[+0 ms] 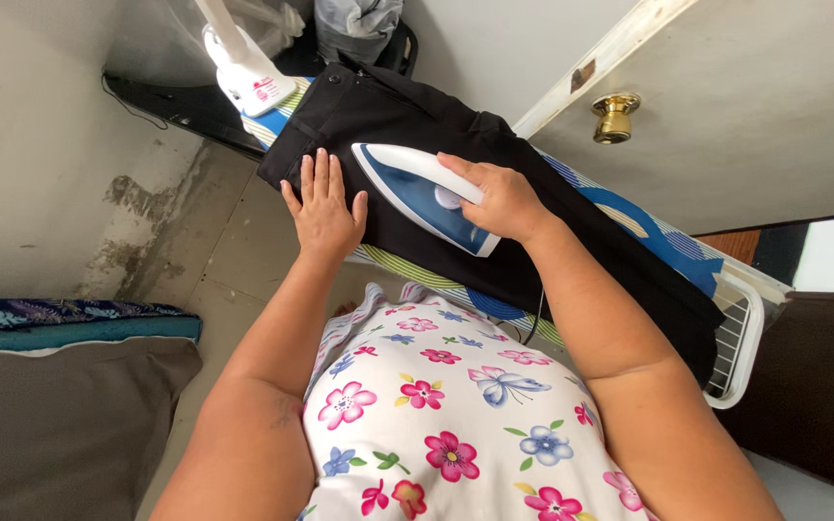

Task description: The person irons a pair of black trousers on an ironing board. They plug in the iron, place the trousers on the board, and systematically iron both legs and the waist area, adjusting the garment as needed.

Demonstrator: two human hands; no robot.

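Observation:
Black trousers (417, 125) lie flat along an ironing board (668, 246) with a striped and blue patterned cover. My right hand (499, 198) grips the handle of a blue and white steam iron (417, 193), which rests soleplate down on the trousers with its tip pointing toward the waistband. My left hand (323, 207) lies flat with fingers spread on the near edge of the trousers, just left of the iron.
A white appliance base (248, 77) stands at the board's far end. A door with a brass knob (615, 116) is on the right. The board's white wire rest (740, 338) sticks out near me. A grey cushion (60, 415) lies at left on the tiled floor.

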